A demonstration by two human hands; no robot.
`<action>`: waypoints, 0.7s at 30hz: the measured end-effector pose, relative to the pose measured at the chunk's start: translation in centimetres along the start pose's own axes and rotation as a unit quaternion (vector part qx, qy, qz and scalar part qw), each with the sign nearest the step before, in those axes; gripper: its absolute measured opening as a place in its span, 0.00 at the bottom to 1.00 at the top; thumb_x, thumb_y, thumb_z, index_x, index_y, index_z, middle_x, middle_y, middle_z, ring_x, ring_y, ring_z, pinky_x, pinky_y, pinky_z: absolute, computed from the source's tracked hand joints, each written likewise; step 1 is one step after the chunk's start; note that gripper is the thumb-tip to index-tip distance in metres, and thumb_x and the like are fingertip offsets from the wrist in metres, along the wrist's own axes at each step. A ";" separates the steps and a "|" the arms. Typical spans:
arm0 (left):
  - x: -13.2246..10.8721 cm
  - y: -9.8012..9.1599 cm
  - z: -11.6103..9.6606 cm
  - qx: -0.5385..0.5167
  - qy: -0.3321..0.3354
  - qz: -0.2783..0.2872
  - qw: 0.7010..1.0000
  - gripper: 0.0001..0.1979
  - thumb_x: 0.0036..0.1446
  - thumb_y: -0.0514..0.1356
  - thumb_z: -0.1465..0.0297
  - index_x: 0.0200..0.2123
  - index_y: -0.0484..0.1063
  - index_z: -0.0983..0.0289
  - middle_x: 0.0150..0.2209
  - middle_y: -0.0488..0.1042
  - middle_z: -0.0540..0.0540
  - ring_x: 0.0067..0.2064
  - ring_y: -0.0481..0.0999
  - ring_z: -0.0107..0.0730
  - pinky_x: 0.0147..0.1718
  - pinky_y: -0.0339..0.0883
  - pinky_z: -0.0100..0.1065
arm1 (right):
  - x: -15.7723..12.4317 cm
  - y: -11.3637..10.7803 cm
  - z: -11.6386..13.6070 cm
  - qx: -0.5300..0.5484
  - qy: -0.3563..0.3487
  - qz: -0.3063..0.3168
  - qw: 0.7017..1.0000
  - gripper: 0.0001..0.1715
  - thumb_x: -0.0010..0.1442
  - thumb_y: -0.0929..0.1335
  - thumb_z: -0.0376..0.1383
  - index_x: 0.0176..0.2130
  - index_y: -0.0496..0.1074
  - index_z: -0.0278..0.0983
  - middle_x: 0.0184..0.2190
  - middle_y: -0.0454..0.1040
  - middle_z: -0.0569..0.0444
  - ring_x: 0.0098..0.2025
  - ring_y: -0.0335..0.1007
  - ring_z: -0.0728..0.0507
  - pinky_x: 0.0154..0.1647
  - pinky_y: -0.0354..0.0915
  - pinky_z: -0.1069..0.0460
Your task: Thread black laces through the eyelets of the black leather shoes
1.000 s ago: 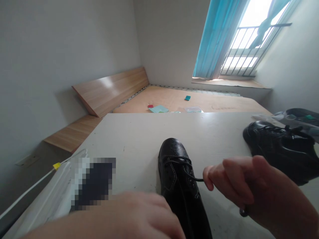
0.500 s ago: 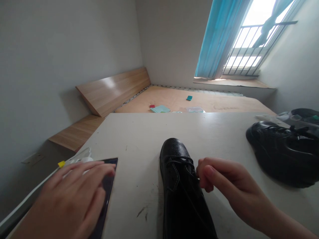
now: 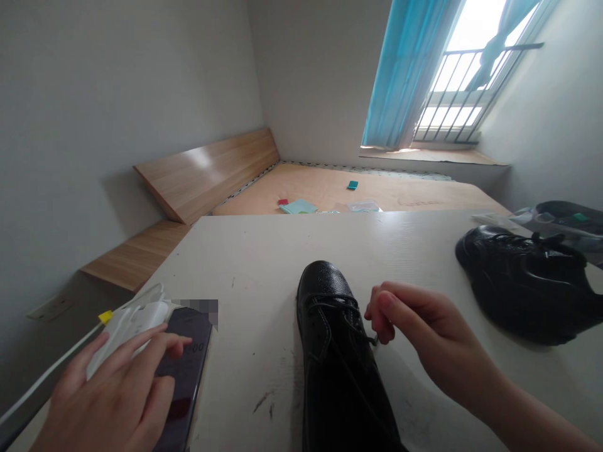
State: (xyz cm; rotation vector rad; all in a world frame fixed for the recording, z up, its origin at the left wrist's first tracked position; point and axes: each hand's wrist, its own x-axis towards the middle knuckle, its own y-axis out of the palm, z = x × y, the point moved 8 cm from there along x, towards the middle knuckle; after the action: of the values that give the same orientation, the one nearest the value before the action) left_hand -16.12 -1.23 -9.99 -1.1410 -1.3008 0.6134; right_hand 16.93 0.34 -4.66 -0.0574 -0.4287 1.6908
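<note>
A black lace-up shoe (image 3: 330, 351) stands on the white table (image 3: 245, 276), toe pointing away from me. On its right side my right hand (image 3: 414, 326) is closed around a black shoelace, whose end shows below the fingertips. My left hand (image 3: 117, 389) lies with its fingers apart over a dark phone (image 3: 188, 370) and a white power strip (image 3: 136, 323) at the lower left; it holds nothing. The second black shoe (image 3: 522, 282) rests on the table at the right.
Behind the right-hand shoe is a clear plastic container (image 3: 565, 216). A white cable (image 3: 42, 380) runs off at the left. Beyond the table's far edge, a bed (image 3: 414, 191) carries a light-blue item (image 3: 299, 206) and small pieces.
My left hand has shifted down and left, uncovering more of the phone and power strip. My right hand stays beside the shoe. The whole view has moved slightly.
</note>
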 end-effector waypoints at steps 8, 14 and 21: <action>2.5 -1.6 -2.8 0.047 0.014 -0.013 0.999 0.13 0.48 0.51 0.70 0.39 0.63 0.54 0.40 0.77 0.49 0.50 0.74 0.54 0.59 0.46 0.57 | 0.2 -0.1 0.0 -0.017 0.008 -0.007 1.000 0.23 0.66 0.60 0.44 0.23 0.67 0.37 0.20 0.64 0.57 0.24 0.61 0.49 0.26 0.58 0.55; 5.2 -3.3 -7.5 -0.008 0.084 0.014 0.996 0.16 0.53 0.51 0.71 0.46 0.60 0.54 0.47 0.73 0.50 0.54 0.68 0.44 0.61 0.43 0.53 | 1.1 -0.4 -0.6 -0.052 0.017 -0.025 0.998 0.15 0.63 0.62 0.41 0.28 0.68 0.38 0.25 0.67 0.57 0.30 0.62 0.48 0.32 0.59 0.53; 7.9 -4.3 -13.7 -0.097 0.171 0.090 0.976 0.18 0.58 0.48 0.74 0.50 0.62 0.52 0.48 0.73 0.45 0.51 0.70 0.34 0.63 0.38 0.44 | 1.1 0.5 -1.8 -0.097 0.021 0.023 0.995 0.08 0.63 0.63 0.38 0.33 0.68 0.39 0.30 0.70 0.57 0.35 0.65 0.47 0.38 0.61 0.51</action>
State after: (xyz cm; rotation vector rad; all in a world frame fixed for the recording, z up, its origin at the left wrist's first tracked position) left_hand -2.35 -0.06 -1.14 -1.4656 -0.9824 0.4012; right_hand 16.77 1.79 -6.28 -0.2463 -0.5617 1.6849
